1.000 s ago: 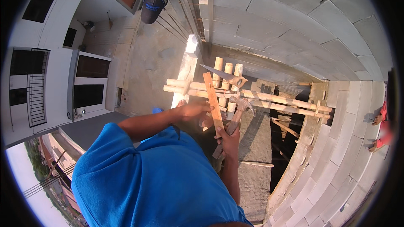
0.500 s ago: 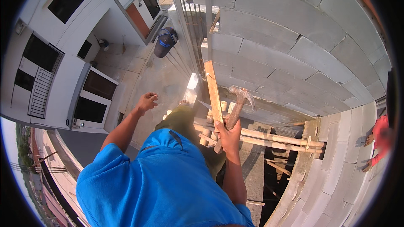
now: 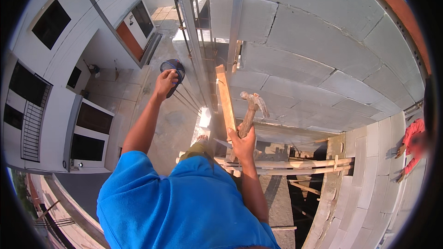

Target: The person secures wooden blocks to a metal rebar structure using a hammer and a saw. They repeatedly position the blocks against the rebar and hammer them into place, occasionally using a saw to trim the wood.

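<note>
My right hand (image 3: pixel 243 145) is wrapped round a claw hammer (image 3: pixel 248 119), its worn head up and its wooden handle running down through the palm. The same hand grips a narrow wooden strip (image 3: pixel 226 99) that stands nearly upright to the left of the hammer. A small nail sticks out near the strip's top end. Further left, my left hand (image 3: pixel 166 83) is raised with its fingers pinched together; what they hold, if anything, is too small to make out. Past it, far below, appears a dark bucket (image 3: pixel 177 69).
A grey block wall (image 3: pixel 304 55) rises ahead and to the right. Upright steel bars (image 3: pixel 177 0) and a metal channel (image 3: pixel 236 14) stand before me. Bamboo poles (image 3: pixel 300 163) cross a gap beside a plank (image 3: pixel 277 198). A person in red (image 3: pixel 414 133) is at the far right.
My left hand has moved up and forward toward the steel bars. My right hand has shifted slightly left with the hammer and wooden strip still in it. The view has turned a little.
</note>
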Tool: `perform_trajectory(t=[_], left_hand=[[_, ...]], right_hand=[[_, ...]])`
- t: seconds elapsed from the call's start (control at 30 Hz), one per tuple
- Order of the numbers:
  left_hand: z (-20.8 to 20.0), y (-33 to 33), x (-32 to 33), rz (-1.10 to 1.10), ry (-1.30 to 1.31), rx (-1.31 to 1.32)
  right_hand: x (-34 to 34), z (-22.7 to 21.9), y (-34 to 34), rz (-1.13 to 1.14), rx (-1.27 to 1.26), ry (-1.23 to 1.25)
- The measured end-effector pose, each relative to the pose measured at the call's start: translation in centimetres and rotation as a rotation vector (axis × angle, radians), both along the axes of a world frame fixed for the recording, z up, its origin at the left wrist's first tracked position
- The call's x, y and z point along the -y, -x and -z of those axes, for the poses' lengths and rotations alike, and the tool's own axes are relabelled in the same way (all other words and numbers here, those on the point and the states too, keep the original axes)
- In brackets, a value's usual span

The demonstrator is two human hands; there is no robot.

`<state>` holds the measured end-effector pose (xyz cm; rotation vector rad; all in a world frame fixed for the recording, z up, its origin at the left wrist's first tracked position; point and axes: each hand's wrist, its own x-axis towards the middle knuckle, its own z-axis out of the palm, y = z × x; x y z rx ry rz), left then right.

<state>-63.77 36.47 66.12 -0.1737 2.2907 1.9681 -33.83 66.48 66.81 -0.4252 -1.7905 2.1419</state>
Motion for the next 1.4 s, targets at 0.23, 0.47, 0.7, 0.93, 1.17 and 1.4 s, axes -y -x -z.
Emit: perform_trajectory(t=[0.23,0.47,0.7,0.93,1.17,1.4], left_hand=[[1.8,9.5,-3.4,0.25,-0.153,0.234],[0.6,9.1,-7.1,0.571,-0.37,0.432],[3.2,10.2,-8.3,0.602,-0.586,0.41],[3.4,11.7,-8.4,0.531,-0.49,0.405],[1.6,10.2,-9.0,0.565,-0.52,0.466],[3.6,10.6,-9.1,0.618,-0.407,0.324]], right_hand=[[3.2,-0.9,8.3,0.023,0.108,-0.181],[2.2,0.7,10.5,-0.07,0.238,-0.294],[1.9,1.6,12.4,-0.195,0.215,0.032],[5.1,3.3,16.5,-0.121,0.154,0.146],[6.3,4.9,18.6,-0.054,0.171,0.061],[7.2,4.3,19.7,-0.045,0.1,0.072]])
